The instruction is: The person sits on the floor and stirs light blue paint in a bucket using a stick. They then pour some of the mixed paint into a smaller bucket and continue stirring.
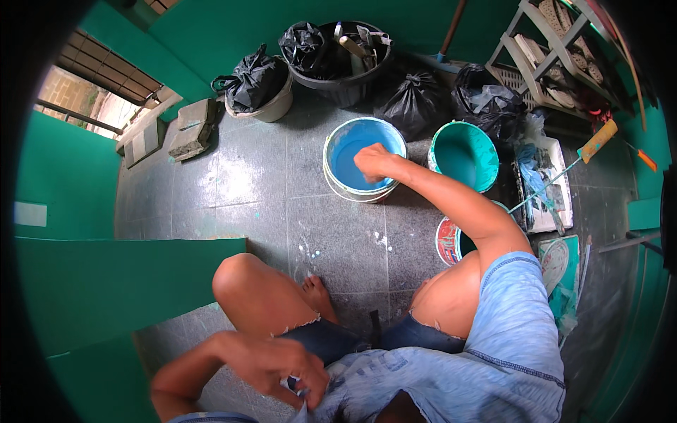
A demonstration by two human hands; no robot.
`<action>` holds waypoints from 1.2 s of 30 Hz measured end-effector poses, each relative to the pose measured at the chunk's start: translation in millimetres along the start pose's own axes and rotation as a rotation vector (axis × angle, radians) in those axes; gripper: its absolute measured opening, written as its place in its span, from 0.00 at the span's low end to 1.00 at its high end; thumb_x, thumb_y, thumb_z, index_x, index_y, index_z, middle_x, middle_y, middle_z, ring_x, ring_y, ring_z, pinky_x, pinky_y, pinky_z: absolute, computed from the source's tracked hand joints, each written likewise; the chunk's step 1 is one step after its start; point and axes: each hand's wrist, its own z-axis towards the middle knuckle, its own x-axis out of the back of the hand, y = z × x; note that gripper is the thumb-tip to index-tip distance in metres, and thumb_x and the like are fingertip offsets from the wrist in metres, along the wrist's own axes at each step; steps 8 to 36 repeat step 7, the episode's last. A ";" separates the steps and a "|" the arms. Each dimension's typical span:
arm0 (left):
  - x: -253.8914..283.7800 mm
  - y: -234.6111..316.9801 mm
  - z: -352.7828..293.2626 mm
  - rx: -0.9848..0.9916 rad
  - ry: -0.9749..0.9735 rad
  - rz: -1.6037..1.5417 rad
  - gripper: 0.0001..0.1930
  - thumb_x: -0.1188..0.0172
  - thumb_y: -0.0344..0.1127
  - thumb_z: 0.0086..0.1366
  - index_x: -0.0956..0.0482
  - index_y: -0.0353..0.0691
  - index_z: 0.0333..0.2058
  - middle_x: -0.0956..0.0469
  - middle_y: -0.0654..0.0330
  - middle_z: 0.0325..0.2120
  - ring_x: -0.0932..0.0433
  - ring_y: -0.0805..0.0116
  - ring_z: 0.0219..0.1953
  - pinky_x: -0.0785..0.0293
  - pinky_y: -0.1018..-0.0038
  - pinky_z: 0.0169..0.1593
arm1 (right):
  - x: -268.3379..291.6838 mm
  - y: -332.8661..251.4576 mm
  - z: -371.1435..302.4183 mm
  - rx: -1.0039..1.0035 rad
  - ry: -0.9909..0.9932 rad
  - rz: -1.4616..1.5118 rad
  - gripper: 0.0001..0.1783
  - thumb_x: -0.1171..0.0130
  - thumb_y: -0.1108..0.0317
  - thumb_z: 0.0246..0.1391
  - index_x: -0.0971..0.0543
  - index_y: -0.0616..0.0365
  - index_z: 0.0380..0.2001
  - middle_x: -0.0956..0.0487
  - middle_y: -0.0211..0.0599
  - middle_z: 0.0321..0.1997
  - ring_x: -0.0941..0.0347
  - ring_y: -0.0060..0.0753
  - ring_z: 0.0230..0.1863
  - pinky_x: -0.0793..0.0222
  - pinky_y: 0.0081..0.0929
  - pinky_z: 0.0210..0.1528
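My right hand (376,163) reaches over a white-rimmed bucket (328,159) with blue paint (343,156) inside. Its fingers are curled closed, and what they hold, if anything, is hidden beneath the fist. At my chest, my left hand (278,368) is bent inward with its fingers pinched on the front of my light blue shirt (437,381). A green-coated bucket (462,144) stands just right of the blue one. Partly behind my right forearm is a smaller red-and-white can (447,241).
Black garbage bags (412,106), a black tub (345,88) and a pale bucket (271,106) line the far wall. At right are a paint roller (598,142), a white tray (564,204) and a grey rack (543,67). A green partition (127,282) stands at left.
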 end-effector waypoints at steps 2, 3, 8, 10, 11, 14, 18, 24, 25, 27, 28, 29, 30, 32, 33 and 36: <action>36.3 23.0 5.9 0.106 -0.032 0.207 0.11 0.37 0.32 0.54 0.24 0.36 0.36 0.24 0.56 0.35 0.25 0.59 0.36 0.30 0.69 0.39 | -16.0 5.7 2.6 -0.012 0.292 0.231 0.07 0.39 0.69 0.37 0.20 0.62 0.19 0.22 0.49 0.22 0.23 0.48 0.30 0.29 0.40 0.31; 55.5 31.9 11.9 0.155 -0.057 0.312 0.12 0.35 0.34 0.53 0.24 0.36 0.36 0.23 0.56 0.35 0.24 0.60 0.36 0.30 0.69 0.39 | -29.4 13.9 5.0 -0.055 0.412 0.271 0.06 0.39 0.69 0.36 0.20 0.61 0.18 0.22 0.49 0.22 0.23 0.47 0.31 0.29 0.41 0.31; 76.7 49.0 32.8 0.425 0.408 0.533 0.19 0.36 0.44 0.55 0.25 0.43 0.43 0.22 0.57 0.38 0.23 0.64 0.42 0.29 0.77 0.49 | -30.1 23.3 22.1 -0.116 0.505 -0.085 0.05 0.37 0.67 0.36 0.18 0.54 0.20 0.20 0.45 0.24 0.25 0.57 0.39 0.28 0.44 0.33; 76.7 49.0 32.8 0.425 0.408 0.533 0.19 0.36 0.44 0.55 0.25 0.43 0.43 0.22 0.57 0.38 0.23 0.64 0.42 0.29 0.77 0.49 | -30.1 23.3 22.1 -0.116 0.505 -0.085 0.05 0.37 0.67 0.36 0.18 0.54 0.20 0.20 0.45 0.24 0.25 0.57 0.39 0.28 0.44 0.33; 76.7 49.0 32.8 0.425 0.408 0.533 0.19 0.36 0.44 0.55 0.25 0.43 0.43 0.22 0.57 0.38 0.23 0.64 0.42 0.29 0.77 0.49 | -30.1 23.3 22.1 -0.116 0.505 -0.085 0.05 0.37 0.67 0.36 0.18 0.54 0.20 0.20 0.45 0.24 0.25 0.57 0.39 0.28 0.44 0.33; 76.7 49.0 32.8 0.425 0.408 0.533 0.19 0.36 0.44 0.55 0.25 0.43 0.43 0.22 0.57 0.38 0.23 0.64 0.42 0.29 0.77 0.49 | -30.1 23.3 22.1 -0.116 0.505 -0.085 0.05 0.37 0.67 0.36 0.18 0.54 0.20 0.20 0.45 0.24 0.25 0.57 0.39 0.28 0.44 0.33; 76.7 49.0 32.8 0.425 0.408 0.533 0.19 0.36 0.44 0.55 0.25 0.43 0.43 0.22 0.57 0.38 0.23 0.64 0.42 0.29 0.77 0.49 | -30.1 23.3 22.1 -0.116 0.505 -0.085 0.05 0.37 0.67 0.36 0.18 0.54 0.20 0.20 0.45 0.24 0.25 0.57 0.39 0.28 0.44 0.33; 76.7 49.0 32.8 0.425 0.408 0.533 0.19 0.36 0.44 0.55 0.25 0.43 0.43 0.22 0.57 0.38 0.23 0.64 0.42 0.29 0.77 0.49 | -30.1 23.3 22.1 -0.116 0.505 -0.085 0.05 0.37 0.67 0.36 0.18 0.54 0.20 0.20 0.45 0.24 0.25 0.57 0.39 0.28 0.44 0.33; 76.7 49.0 32.8 0.425 0.408 0.533 0.19 0.36 0.44 0.55 0.25 0.43 0.43 0.22 0.57 0.38 0.23 0.64 0.42 0.29 0.77 0.49 | -30.1 23.3 22.1 -0.116 0.505 -0.085 0.05 0.37 0.67 0.36 0.18 0.54 0.20 0.20 0.45 0.24 0.25 0.57 0.39 0.28 0.44 0.33; 76.7 49.0 32.8 0.425 0.408 0.533 0.19 0.36 0.44 0.55 0.25 0.43 0.43 0.22 0.57 0.38 0.23 0.64 0.42 0.29 0.77 0.49 | -30.1 23.3 22.1 -0.116 0.505 -0.085 0.05 0.37 0.67 0.36 0.18 0.54 0.20 0.20 0.45 0.24 0.25 0.57 0.39 0.28 0.44 0.33; 76.7 49.0 32.8 0.425 0.408 0.533 0.19 0.36 0.44 0.55 0.25 0.43 0.43 0.22 0.57 0.38 0.23 0.64 0.42 0.29 0.77 0.49 | -30.1 23.3 22.1 -0.116 0.505 -0.085 0.05 0.37 0.67 0.36 0.18 0.54 0.20 0.20 0.45 0.24 0.25 0.57 0.39 0.28 0.44 0.33; 76.7 49.0 32.8 0.425 0.408 0.533 0.19 0.36 0.44 0.55 0.25 0.43 0.43 0.22 0.57 0.38 0.23 0.64 0.42 0.29 0.77 0.49 | -30.1 23.3 22.1 -0.116 0.505 -0.085 0.05 0.37 0.67 0.36 0.18 0.54 0.20 0.20 0.45 0.24 0.25 0.57 0.39 0.28 0.44 0.33; 76.7 49.0 32.8 0.425 0.408 0.533 0.19 0.36 0.44 0.55 0.25 0.43 0.43 0.22 0.57 0.38 0.23 0.64 0.42 0.29 0.77 0.49 | -30.1 23.3 22.1 -0.116 0.505 -0.085 0.05 0.37 0.67 0.36 0.18 0.54 0.20 0.20 0.45 0.24 0.25 0.57 0.39 0.28 0.44 0.33; 76.7 49.0 32.8 0.425 0.408 0.533 0.19 0.36 0.44 0.55 0.25 0.43 0.43 0.22 0.57 0.38 0.23 0.64 0.42 0.29 0.77 0.49 | -30.1 23.3 22.1 -0.116 0.505 -0.085 0.05 0.37 0.67 0.36 0.18 0.54 0.20 0.20 0.45 0.24 0.25 0.57 0.39 0.28 0.44 0.33; 76.7 49.0 32.8 0.425 0.408 0.533 0.19 0.36 0.44 0.55 0.25 0.43 0.43 0.22 0.57 0.38 0.23 0.64 0.42 0.29 0.77 0.49 | -30.1 23.3 22.1 -0.116 0.505 -0.085 0.05 0.37 0.67 0.36 0.18 0.54 0.20 0.20 0.45 0.24 0.25 0.57 0.39 0.28 0.44 0.33; 76.7 49.0 32.8 0.425 0.408 0.533 0.19 0.36 0.44 0.55 0.25 0.43 0.43 0.22 0.57 0.38 0.23 0.64 0.42 0.29 0.77 0.49 | -30.1 23.3 22.1 -0.116 0.505 -0.085 0.05 0.37 0.67 0.36 0.18 0.54 0.20 0.20 0.45 0.24 0.25 0.57 0.39 0.28 0.44 0.33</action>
